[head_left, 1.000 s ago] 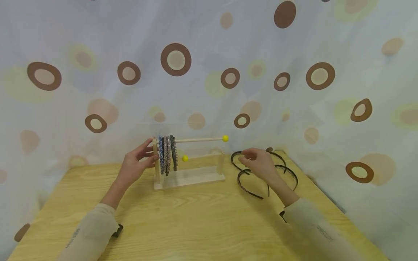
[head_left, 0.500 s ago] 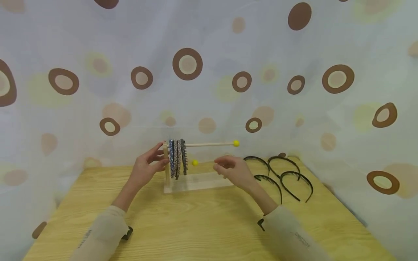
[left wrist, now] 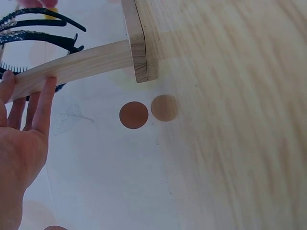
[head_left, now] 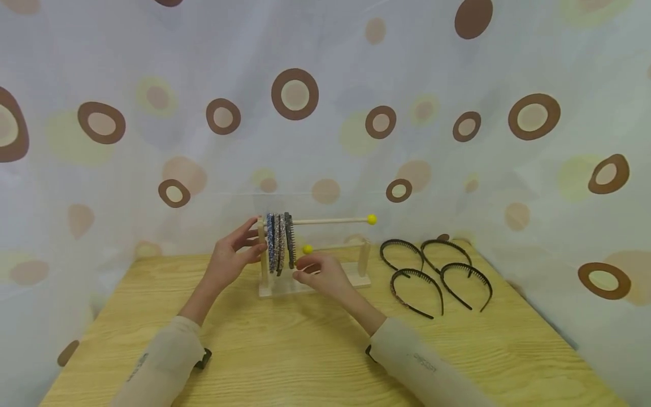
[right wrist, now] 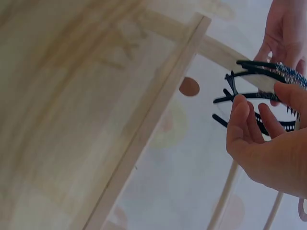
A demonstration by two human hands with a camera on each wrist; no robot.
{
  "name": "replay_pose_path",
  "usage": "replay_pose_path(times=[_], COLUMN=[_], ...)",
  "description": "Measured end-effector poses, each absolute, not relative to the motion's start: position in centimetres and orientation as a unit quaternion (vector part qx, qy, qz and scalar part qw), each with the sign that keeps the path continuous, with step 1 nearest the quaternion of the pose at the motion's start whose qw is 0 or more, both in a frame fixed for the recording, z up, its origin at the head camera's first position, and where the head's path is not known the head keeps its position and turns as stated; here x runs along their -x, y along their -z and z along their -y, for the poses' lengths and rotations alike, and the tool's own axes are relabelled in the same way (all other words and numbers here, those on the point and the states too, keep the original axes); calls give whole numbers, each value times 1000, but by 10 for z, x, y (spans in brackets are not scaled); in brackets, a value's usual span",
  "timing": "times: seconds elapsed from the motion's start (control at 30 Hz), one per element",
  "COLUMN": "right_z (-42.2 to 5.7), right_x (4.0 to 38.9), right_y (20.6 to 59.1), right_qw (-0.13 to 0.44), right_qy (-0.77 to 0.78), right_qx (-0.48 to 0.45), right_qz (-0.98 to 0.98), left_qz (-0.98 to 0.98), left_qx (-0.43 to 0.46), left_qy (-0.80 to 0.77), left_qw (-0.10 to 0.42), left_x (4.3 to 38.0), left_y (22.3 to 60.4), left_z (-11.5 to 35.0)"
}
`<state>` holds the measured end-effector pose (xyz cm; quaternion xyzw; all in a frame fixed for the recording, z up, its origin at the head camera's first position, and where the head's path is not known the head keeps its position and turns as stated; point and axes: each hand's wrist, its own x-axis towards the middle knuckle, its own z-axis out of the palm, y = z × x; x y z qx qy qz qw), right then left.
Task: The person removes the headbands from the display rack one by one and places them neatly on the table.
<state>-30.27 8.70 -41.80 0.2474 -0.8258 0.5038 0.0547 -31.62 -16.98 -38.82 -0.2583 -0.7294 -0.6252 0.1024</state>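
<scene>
My left hand (head_left: 227,263) grips the left upright (left wrist: 91,60) of a pale wooden headband stand (head_left: 365,257), thumb on one side, fingers on the other. Beside that upright, several headbands hang on the upper rod (head_left: 330,221): a blue glittery one (head_left: 270,243), silver-pink glittery ones (head_left: 282,246) and a dark toothed one (head_left: 290,240). Just right of the dark headband is my right hand (head_left: 325,274), thumb and forefinger apart and loosely bent. In the right wrist view its fingertips (right wrist: 240,103) lie close to the headbands' dark ends (right wrist: 223,99); whether they touch is unclear.
Several dark toothed headbands (head_left: 417,271) lie on the wooden table (head_left: 285,356) to the right of the stand. Yellow balls cap the upper rod (head_left: 372,219) and the lower rod (head_left: 307,249). A white patterned curtain (head_left: 325,141) stands behind the table.
My right hand has moved left from above the loose headbands to the hanging ones. The left hand stays on the upright. The head view has shifted a little.
</scene>
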Motion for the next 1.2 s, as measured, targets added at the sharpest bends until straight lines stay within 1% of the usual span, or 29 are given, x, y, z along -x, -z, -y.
replay_pose_path(times=[0.1, 0.27, 0.57, 0.8, 1.07, 1.2], right_z=[-81, -78, -71, -66, -66, -68], right_x=[301, 299, 295, 291, 287, 284], right_y=[421, 420, 417, 416, 414, 412], right_qw=[56, 77, 89, 111, 121, 139], right_qy=[-514, -527, -530, -532, -539, -538], right_qx=[-224, -205, -220, -234, -227, -239], right_qz=[826, 821, 814, 807, 802, 796], left_qz=[727, 729, 738, 739, 740, 739], left_qx=[257, 255, 256, 255, 264, 261], left_qy=[628, 626, 615, 613, 604, 607], left_qw=[102, 103, 103, 116, 132, 129], left_x=[316, 317, 315, 335, 338, 337], left_y=[388, 387, 387, 409, 411, 411], left_z=[168, 169, 170, 175, 175, 175])
